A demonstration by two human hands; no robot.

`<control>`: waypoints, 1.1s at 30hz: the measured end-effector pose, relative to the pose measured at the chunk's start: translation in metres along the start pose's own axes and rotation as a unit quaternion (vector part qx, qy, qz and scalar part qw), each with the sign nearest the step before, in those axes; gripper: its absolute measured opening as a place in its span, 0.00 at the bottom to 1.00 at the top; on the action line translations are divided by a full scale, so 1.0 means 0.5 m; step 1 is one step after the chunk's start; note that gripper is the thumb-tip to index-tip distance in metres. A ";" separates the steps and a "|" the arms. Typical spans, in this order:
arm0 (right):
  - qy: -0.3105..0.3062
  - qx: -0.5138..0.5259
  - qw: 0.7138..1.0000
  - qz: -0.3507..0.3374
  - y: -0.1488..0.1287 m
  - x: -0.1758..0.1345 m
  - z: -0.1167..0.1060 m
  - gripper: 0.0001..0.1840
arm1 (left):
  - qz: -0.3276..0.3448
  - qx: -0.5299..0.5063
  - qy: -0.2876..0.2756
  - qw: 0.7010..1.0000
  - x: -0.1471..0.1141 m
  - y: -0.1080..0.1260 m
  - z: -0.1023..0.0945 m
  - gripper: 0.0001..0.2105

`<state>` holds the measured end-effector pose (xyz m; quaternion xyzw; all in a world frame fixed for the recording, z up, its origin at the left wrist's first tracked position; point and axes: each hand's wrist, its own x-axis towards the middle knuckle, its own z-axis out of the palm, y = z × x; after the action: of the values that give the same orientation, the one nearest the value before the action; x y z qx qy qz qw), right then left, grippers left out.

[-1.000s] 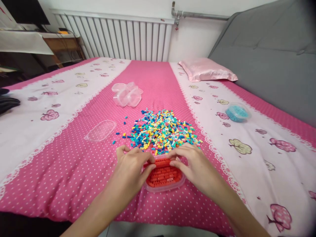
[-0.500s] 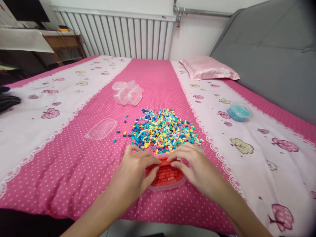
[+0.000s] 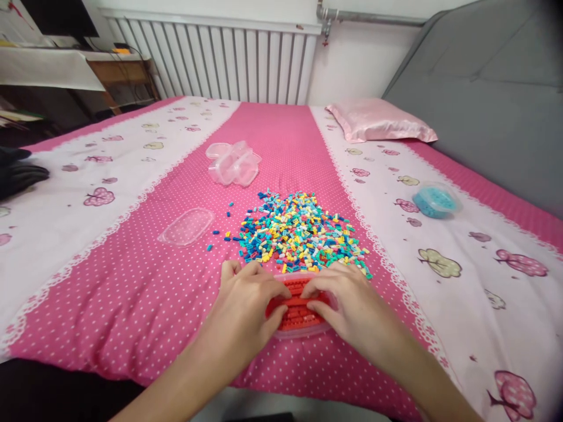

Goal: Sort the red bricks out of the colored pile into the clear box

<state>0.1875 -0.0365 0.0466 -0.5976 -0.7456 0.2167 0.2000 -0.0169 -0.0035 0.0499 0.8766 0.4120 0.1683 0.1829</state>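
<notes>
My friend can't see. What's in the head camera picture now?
A left hand and right hand pinch a row of red bricks at a see-through tub with more red bricks inside. Beyond, a pile of colourful bricks lies on a pink bedspread.

- The bed (image 3: 132, 293) had a dotted pink cover with 2 white bands of printed trees.
- Near its front edge sat 1 clear tub (image 3: 303, 334) of red bricks (image 3: 301, 320).
- Just beyond spread a heap (image 3: 303, 228) of small multicoloured bricks, a few stray bricks (image 3: 216, 232) to its left.
- Further left lay 1 clear lid (image 3: 188, 227).
- Behind the heap stood clustered clear containers (image 3: 233, 166).
- The right band bore 1 blue-filled tub (image 3: 428, 209).
- Far right lay 1 pink pillow (image 3: 378, 120); at the left edge, something black (image 3: 21, 174).
</notes>
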 end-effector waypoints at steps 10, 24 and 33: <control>-0.015 -0.017 1.000 0.000 0.018 -0.010 -0.013 0.12 | -0.004 0.011 -0.025 1.000 0.002 -0.005 -0.016 0.08; -0.039 0.000 0.999 -0.005 0.020 -0.004 -0.008 0.13 | 0.025 0.075 -0.009 0.997 0.002 -0.055 -0.052 0.06; -0.043 -0.009 0.999 -0.008 0.024 -0.004 -0.010 0.12 | 0.057 0.036 -0.059 0.996 0.001 -0.036 -0.057 0.07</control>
<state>0.2001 -0.0357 0.0438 -0.5837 -0.7600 0.2337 0.1644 -0.0413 0.0129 0.0669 0.9132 0.3552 0.1116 0.1657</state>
